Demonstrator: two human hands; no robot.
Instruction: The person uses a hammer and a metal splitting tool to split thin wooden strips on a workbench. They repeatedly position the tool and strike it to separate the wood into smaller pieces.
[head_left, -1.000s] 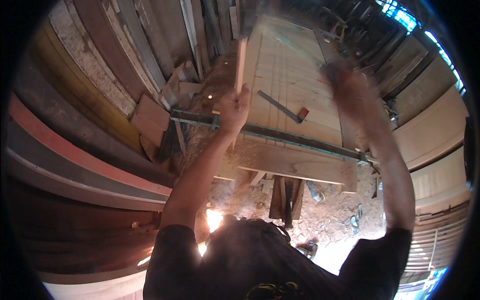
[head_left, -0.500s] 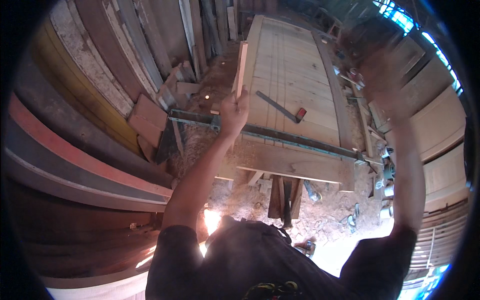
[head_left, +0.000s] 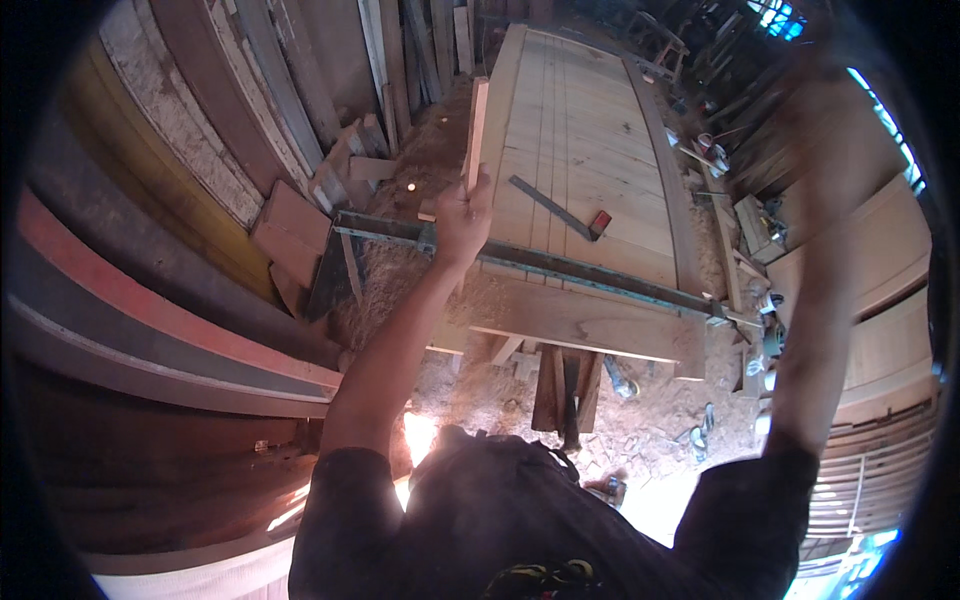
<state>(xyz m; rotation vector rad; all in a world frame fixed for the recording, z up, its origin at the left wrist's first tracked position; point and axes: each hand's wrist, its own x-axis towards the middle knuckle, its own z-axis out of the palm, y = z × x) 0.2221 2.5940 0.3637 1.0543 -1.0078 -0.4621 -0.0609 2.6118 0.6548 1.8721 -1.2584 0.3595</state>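
My left hand [head_left: 464, 215] is closed around a narrow wooden strip [head_left: 477, 130], held upright over the left edge of a wooden door panel [head_left: 600, 150]. Across the panel's near part runs a long metal bar clamp [head_left: 560, 268], just beyond my left forearm. A try square [head_left: 552, 208] with a dark blade and a red-marked stock lies flat on the boards, right of that hand. My right hand [head_left: 835, 115] is raised high at the upper right, away from the panel. Motion smears it, so its fingers and anything in it cannot be made out.
Planks [head_left: 180, 130] lean along the left wall, with wood offcuts [head_left: 290, 230] at their foot. More wooden panels [head_left: 880, 340] stand at the right. Containers and small items [head_left: 770, 330] line the panel's right side. Shavings [head_left: 640, 430] cover the floor.
My right arm has swung upward and outward to the right, its hand still blurred. The left hand keeps its hold on the strip, almost unmoved; the view has shifted slightly.
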